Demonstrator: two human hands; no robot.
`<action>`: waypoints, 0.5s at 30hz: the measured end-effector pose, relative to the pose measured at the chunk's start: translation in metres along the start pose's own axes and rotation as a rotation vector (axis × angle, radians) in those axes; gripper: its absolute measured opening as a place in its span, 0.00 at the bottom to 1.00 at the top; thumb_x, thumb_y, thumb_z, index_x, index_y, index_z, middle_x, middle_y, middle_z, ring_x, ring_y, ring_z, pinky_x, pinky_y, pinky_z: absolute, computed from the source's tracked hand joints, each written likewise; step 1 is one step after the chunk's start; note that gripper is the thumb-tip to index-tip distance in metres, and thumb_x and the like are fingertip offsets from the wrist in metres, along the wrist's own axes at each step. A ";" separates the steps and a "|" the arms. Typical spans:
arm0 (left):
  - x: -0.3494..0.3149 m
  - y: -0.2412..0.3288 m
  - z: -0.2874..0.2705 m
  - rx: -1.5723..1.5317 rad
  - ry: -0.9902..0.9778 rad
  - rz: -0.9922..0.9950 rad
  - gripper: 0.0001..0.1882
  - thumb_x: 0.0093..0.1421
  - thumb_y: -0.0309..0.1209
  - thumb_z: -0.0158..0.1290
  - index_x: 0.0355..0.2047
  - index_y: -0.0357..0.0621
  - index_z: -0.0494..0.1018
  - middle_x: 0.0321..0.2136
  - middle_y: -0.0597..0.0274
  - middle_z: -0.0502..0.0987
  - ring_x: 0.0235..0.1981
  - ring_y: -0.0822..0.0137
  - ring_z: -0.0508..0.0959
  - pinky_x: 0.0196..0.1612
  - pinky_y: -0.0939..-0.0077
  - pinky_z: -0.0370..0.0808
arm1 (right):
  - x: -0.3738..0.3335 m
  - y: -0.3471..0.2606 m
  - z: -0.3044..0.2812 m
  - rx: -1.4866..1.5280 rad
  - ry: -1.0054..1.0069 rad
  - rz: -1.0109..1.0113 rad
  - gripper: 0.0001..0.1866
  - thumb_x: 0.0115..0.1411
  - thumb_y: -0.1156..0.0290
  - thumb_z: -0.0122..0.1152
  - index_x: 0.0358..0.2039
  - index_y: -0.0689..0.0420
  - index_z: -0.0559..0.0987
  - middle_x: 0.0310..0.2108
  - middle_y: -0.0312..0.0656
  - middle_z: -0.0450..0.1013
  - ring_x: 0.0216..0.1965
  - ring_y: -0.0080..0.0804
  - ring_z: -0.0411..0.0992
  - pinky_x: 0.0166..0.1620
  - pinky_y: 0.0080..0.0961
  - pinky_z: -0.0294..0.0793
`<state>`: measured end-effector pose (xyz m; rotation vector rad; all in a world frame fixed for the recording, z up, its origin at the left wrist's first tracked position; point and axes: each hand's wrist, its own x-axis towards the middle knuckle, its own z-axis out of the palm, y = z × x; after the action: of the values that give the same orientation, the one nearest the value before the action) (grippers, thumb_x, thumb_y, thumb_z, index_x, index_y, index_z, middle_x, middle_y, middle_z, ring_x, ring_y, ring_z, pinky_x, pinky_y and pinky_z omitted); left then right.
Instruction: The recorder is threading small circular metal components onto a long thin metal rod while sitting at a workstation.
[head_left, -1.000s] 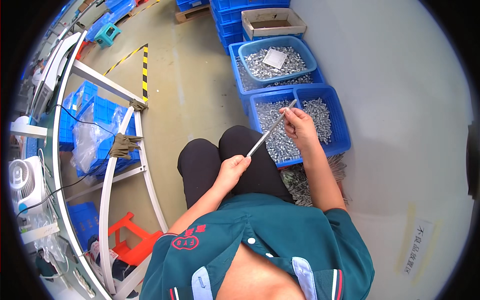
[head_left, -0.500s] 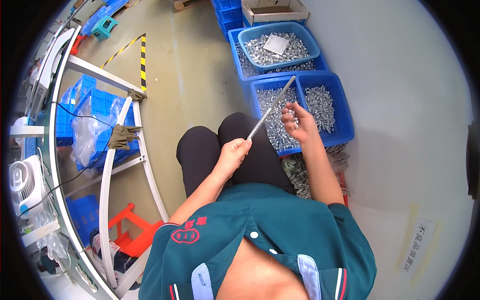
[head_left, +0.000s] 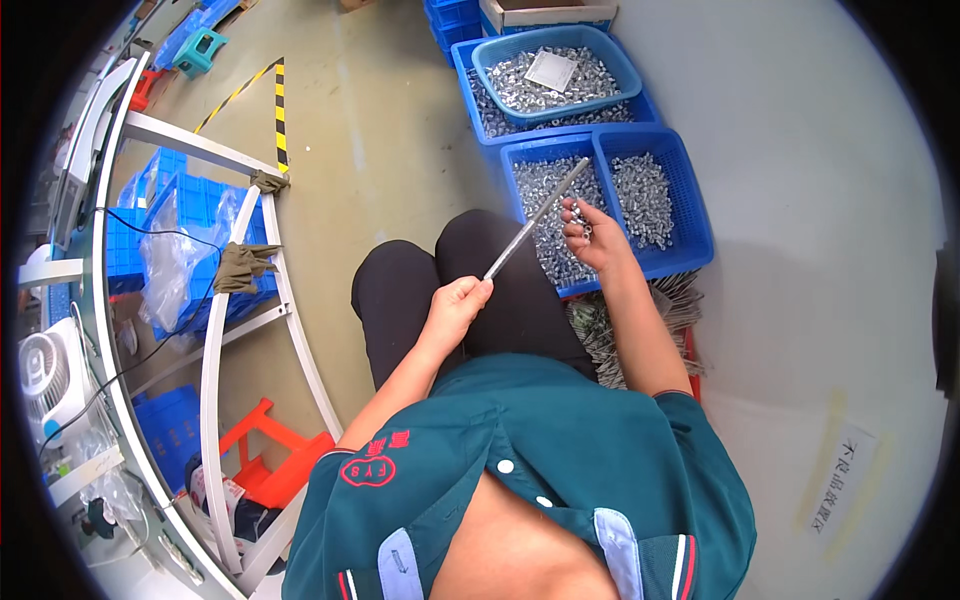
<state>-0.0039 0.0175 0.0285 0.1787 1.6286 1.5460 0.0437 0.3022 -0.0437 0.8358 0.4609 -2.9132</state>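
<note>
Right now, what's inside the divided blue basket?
Small silvery metal parts in both compartments of the basket. The metal rod and right hand cover some on the left; the basket's bottom is hidden.

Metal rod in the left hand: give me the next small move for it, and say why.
Probably bring one of the small metal pieces in the right hand to the upper end of the metal rod: the left hand grips only the lower end, the upper end is free, and the right hand's curled fingers are close beside the rod.
</note>
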 end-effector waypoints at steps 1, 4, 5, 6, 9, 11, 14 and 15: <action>0.000 0.000 0.000 -0.002 0.000 0.003 0.18 0.60 0.39 0.50 0.17 0.45 0.65 0.14 0.78 0.59 0.15 0.84 0.55 0.17 0.86 0.51 | -0.001 0.000 0.003 0.057 -0.062 0.015 0.13 0.61 0.66 0.50 0.42 0.61 0.69 0.28 0.38 0.65 0.22 0.21 0.60 0.17 0.12 0.55; 0.000 0.000 0.000 -0.004 0.002 0.001 0.17 0.61 0.39 0.50 0.17 0.45 0.66 0.14 0.78 0.59 0.16 0.85 0.55 0.18 0.86 0.51 | -0.008 -0.002 0.015 0.103 -0.049 -0.012 0.13 0.61 0.66 0.50 0.41 0.61 0.69 0.28 0.38 0.64 0.22 0.21 0.59 0.17 0.11 0.55; 0.000 0.000 -0.001 -0.004 0.002 0.002 0.17 0.61 0.38 0.50 0.17 0.45 0.66 0.14 0.78 0.59 0.16 0.85 0.55 0.18 0.86 0.51 | -0.008 -0.002 0.019 0.100 -0.032 -0.021 0.13 0.61 0.65 0.50 0.41 0.61 0.69 0.28 0.38 0.64 0.23 0.21 0.60 0.17 0.11 0.55; -0.001 0.000 -0.001 -0.004 0.002 0.003 0.17 0.60 0.38 0.50 0.17 0.45 0.66 0.14 0.79 0.59 0.16 0.85 0.55 0.18 0.86 0.51 | -0.009 -0.003 0.023 0.097 -0.035 -0.021 0.13 0.61 0.65 0.50 0.41 0.61 0.69 0.28 0.38 0.64 0.23 0.21 0.60 0.17 0.11 0.55; -0.001 0.000 -0.001 0.005 0.004 0.025 0.18 0.60 0.38 0.50 0.17 0.44 0.66 0.14 0.79 0.59 0.16 0.84 0.55 0.18 0.86 0.52 | -0.012 -0.005 0.035 0.148 -0.060 -0.006 0.14 0.62 0.62 0.49 0.41 0.60 0.70 0.28 0.37 0.64 0.23 0.21 0.59 0.17 0.11 0.55; 0.000 -0.002 0.001 0.030 0.014 0.054 0.18 0.60 0.38 0.50 0.16 0.44 0.65 0.14 0.79 0.58 0.17 0.84 0.55 0.19 0.85 0.52 | -0.014 -0.008 0.040 0.166 -0.215 0.027 0.14 0.62 0.61 0.49 0.41 0.59 0.70 0.27 0.36 0.63 0.22 0.20 0.58 0.16 0.11 0.54; 0.001 -0.008 0.001 0.091 0.030 0.107 0.19 0.60 0.38 0.51 0.16 0.43 0.64 0.14 0.78 0.57 0.18 0.84 0.55 0.19 0.84 0.52 | -0.019 -0.013 0.050 0.177 -0.234 0.012 0.14 0.63 0.61 0.48 0.41 0.57 0.72 0.25 0.34 0.63 0.19 0.16 0.57 0.15 0.09 0.53; 0.001 -0.010 0.001 0.127 0.037 0.130 0.19 0.60 0.38 0.51 0.16 0.43 0.64 0.14 0.78 0.57 0.18 0.84 0.55 0.19 0.83 0.52 | -0.021 -0.016 0.055 0.173 -0.240 0.009 0.14 0.63 0.61 0.48 0.41 0.57 0.72 0.25 0.34 0.63 0.19 0.16 0.57 0.15 0.09 0.53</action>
<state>0.0001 0.0165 0.0193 0.3315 1.7754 1.5510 0.0311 0.3007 0.0157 0.4908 0.1878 -3.0239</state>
